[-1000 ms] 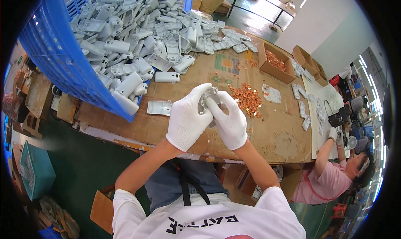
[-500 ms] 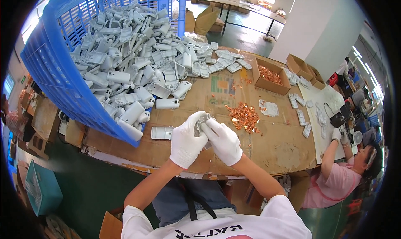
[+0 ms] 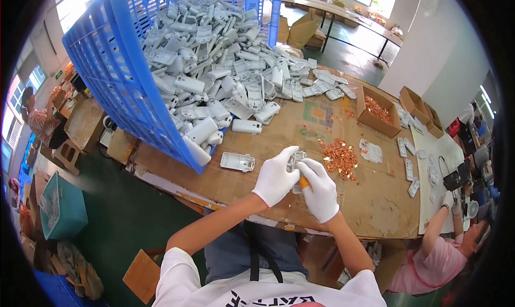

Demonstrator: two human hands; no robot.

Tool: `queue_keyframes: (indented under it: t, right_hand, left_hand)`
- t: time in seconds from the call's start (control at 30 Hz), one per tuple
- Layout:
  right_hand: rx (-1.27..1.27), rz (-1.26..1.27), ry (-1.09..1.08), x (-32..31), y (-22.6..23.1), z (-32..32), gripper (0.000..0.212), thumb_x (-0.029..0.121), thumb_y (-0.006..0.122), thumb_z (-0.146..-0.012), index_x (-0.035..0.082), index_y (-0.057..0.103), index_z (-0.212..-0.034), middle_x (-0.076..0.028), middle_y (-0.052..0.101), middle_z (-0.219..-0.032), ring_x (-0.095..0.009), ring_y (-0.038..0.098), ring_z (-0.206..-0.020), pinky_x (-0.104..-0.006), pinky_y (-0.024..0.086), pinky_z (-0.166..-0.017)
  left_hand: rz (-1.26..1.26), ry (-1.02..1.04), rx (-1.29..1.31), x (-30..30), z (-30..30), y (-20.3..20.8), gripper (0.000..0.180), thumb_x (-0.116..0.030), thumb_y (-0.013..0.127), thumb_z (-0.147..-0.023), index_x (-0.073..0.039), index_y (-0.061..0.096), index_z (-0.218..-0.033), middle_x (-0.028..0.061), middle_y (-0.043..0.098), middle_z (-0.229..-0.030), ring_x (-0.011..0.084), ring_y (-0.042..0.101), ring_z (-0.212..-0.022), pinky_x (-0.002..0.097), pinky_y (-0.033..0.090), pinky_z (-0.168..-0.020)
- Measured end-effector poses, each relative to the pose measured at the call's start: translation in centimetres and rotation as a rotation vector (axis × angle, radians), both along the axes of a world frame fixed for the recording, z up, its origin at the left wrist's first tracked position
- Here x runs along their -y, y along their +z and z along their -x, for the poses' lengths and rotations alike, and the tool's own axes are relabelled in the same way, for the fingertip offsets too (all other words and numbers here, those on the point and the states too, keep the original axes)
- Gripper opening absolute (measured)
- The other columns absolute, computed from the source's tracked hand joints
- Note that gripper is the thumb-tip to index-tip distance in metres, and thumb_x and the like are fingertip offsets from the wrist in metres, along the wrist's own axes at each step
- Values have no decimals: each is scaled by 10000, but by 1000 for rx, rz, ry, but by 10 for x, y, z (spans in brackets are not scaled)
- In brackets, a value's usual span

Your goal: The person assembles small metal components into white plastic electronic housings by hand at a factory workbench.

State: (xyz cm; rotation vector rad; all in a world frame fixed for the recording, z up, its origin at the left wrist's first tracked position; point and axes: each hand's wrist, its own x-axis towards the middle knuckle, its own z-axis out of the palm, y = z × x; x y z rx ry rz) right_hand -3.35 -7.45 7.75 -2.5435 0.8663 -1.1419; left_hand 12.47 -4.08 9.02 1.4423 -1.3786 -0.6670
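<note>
Both hands wear white gloves and meet over the near middle of the cardboard-covered table. My left hand (image 3: 274,178) is closed on a small grey plastic housing (image 3: 295,160), its moulded inner side showing. Against it works my right hand (image 3: 321,191), fingers curled round a short orange handle (image 3: 304,182) whose working end is hidden. A pale plastic part (image 3: 296,189) shows just under the hands. To their left an open grey housing (image 3: 237,162) lies on the table. Right of the hands is a loose pile of small copper-coloured pieces (image 3: 340,158).
A large blue crate (image 3: 134,87) at the left spills a heap of grey housings (image 3: 214,65) onto the table. Cardboard box (image 3: 378,125) at the back right holds more copper pieces. A co-worker in pink (image 3: 437,258) sits at the right, near several finished-looking housings (image 3: 409,170).
The whole view has shifted, so the table and crate sit farther right. An orange handle now shows in my right hand. Both hands remain together around the housing.
</note>
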Motion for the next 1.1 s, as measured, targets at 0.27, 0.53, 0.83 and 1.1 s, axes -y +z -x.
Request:
queue_keyframes:
  t: [0.27, 0.53, 0.83, 1.1]
  right_hand:
    - [9, -173, -138, 5, -4, 31, 452, -51, 610, -723, 45, 517, -1155, -169, 558, -1205, -404, 580, -1066, -467, 505, -885]
    - [-450, 52, -911, 149, -43, 241, 266, 190, 655, -841, 63, 580, -1062, -162, 578, -1027, -361, 619, -916, -486, 526, -786]
    - [-680, 98, -1074, 161, -30, 282, 194, 185, 652, -803, 88, 639, -970, -108, 663, -976, -303, 626, -948, -424, 500, -829]
    - [-192, 127, -411, 121, -77, 151, 147, 82, 654, -766, 144, 671, -899, -65, 637, -882, -269, 637, -857, -415, 534, -733]
  left_hand:
    - [-150, -357, -269, 22, 24, -36, 686, -125, 620, -930, 55, 279, -1497, 212, 466, -1458, 243, 490, -1322, 341, 422, -1072]
    - [63, 176, 1141, -19, -59, -27, 565, -146, 693, -825, -49, 497, -1346, 209, 436, -1441, 397, 371, -1365, 480, 333, -1123]
    - [-145, 14, 1031, -21, -85, -70, 518, -273, 590, -942, -76, 476, -1408, 180, 445, -1455, 429, 362, -1364, 530, 294, -1130]
    - [41, -15, 949, 3, -70, -76, 444, -209, 452, -970, -80, 523, -1389, 185, 444, -1484, 425, 354, -1394, 562, 217, -1172]
